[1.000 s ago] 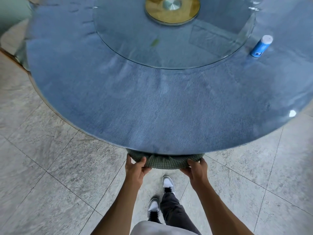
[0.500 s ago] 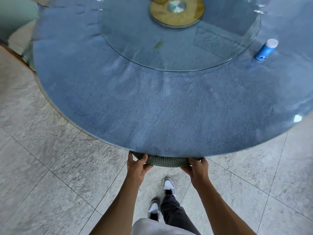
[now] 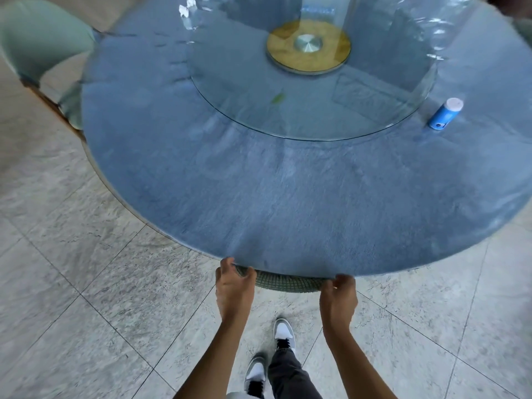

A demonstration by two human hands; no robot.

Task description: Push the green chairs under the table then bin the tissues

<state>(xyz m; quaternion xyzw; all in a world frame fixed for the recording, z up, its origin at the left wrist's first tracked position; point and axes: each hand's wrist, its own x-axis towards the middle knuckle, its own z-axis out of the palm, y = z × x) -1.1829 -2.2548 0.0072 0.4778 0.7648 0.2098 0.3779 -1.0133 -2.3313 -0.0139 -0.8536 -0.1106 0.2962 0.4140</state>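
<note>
A green chair (image 3: 288, 282) with a quilted back is tucked almost wholly beneath the round blue table (image 3: 259, 203); only the top rim of its back shows at the near edge. My left hand (image 3: 233, 286) grips the left end of that rim. My right hand (image 3: 338, 298) grips the right end. A second pale green chair (image 3: 40, 38) stands at the far left, partly under the table. White crumpled tissue (image 3: 184, 8) lies on the far side of the tabletop, blurred by glare.
A glass turntable (image 3: 288, 116) with a gold hub (image 3: 308, 46) covers the table's middle. A blue cylinder with a white cap (image 3: 444, 113) stands at the right. Grey floor tiles (image 3: 86, 283) surround the table, and my feet are just behind the chair.
The chair has slid further under the table, so less of its back shows. My view has tilted up, bringing the left chair and the far side of the table into sight.
</note>
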